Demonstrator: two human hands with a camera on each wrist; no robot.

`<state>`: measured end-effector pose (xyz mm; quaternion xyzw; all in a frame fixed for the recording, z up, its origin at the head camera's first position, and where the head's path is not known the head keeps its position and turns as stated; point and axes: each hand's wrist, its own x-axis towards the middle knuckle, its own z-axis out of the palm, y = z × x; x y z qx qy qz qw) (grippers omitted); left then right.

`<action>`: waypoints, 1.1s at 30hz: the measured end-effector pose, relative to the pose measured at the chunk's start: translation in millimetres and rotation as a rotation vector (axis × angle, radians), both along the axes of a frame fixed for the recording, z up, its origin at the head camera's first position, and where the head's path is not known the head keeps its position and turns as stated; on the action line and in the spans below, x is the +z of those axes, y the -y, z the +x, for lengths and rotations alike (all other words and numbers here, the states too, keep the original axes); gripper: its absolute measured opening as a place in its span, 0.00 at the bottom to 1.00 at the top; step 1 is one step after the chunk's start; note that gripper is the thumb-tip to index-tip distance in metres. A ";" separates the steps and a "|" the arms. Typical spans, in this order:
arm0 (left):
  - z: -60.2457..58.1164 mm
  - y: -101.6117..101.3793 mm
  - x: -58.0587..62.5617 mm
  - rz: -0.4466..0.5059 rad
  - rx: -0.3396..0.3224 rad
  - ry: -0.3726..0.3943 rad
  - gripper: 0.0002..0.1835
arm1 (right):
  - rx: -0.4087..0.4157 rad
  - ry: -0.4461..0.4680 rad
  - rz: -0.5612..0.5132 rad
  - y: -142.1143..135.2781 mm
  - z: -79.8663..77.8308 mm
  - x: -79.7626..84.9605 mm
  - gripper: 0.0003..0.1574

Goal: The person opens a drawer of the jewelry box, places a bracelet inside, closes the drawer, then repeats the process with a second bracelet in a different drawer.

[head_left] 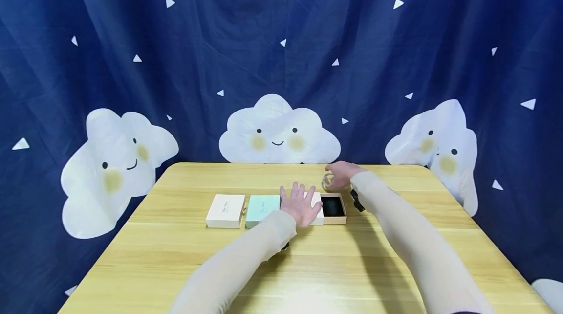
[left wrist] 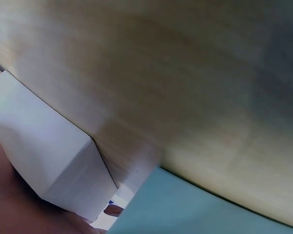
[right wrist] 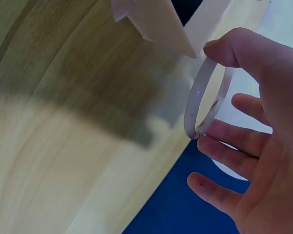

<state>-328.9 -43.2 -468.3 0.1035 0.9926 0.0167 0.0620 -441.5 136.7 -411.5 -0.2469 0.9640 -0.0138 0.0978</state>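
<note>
My right hand [head_left: 342,175] holds a pale, translucent bangle [right wrist: 199,97] above the table, pinched between thumb and fingertips. Below it is a white box [head_left: 317,217] with its pink drawer [head_left: 336,222] pulled out to the right, showing a black lining. My left hand [head_left: 300,206] lies over the white sleeve of this box, its fingers straight and spread. In the left wrist view, that white box [left wrist: 44,136] sits against the hand at lower left. Most of the sleeve's top is hidden by the left hand.
A teal box [head_left: 262,207] stands just left of my left hand, and another white box [head_left: 225,211] is farther left. A small metallic-looking bit shows between them. All rest on a wooden table [head_left: 184,255] backed by a blue curtain [head_left: 198,59] with clouds.
</note>
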 end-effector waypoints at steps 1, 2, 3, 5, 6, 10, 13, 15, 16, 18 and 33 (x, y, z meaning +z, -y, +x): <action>-0.3 0.0 -0.4 -0.001 0.002 0.002 0.37 | 0.009 -0.008 0.000 -1.2 0.4 0.8 0.44; -0.4 0.0 -0.7 -0.003 0.005 0.002 0.37 | 0.019 -0.014 -0.003 -1.9 1.5 2.0 0.44; 0.1 0.0 -0.2 -0.003 0.006 -0.002 0.37 | 0.025 -0.019 -0.003 -2.8 2.4 3.0 0.43; 0.2 0.3 -0.1 -0.008 0.007 0.000 0.37 | 0.037 -0.026 -0.008 -4.0 5.6 5.8 0.43; 0.0 0.5 -0.4 -0.007 0.005 0.000 0.37 | 0.042 -0.030 -0.009 -4.3 7.6 7.4 0.43; -3.7 1.5 -4.6 -0.002 0.003 -0.001 0.37 | 0.059 -0.046 0.001 -6.1 15.6 12.8 0.44; -5.5 1.7 -6.0 0.010 0.002 -0.010 0.36 | 0.068 -0.048 0.009 -7.0 23.8 18.7 0.43; -5.2 1.6 -4.0 0.008 0.002 -0.005 0.36 | 0.076 -0.043 0.007 -7.7 29.4 23.7 0.43; -4.5 1.5 -2.4 0.009 0.003 -0.005 0.36 | 0.079 -0.041 0.004 -8.1 32.4 26.1 0.43; -2.7 1.3 0.4 0.003 0.003 -0.001 0.37 | 0.090 -0.044 -0.005 -9.3 36.9 29.6 0.43; 11.0 -0.1 12.5 0.030 -0.007 -0.020 0.36 | 0.150 -0.069 0.045 -12.9 64.0 33.2 0.47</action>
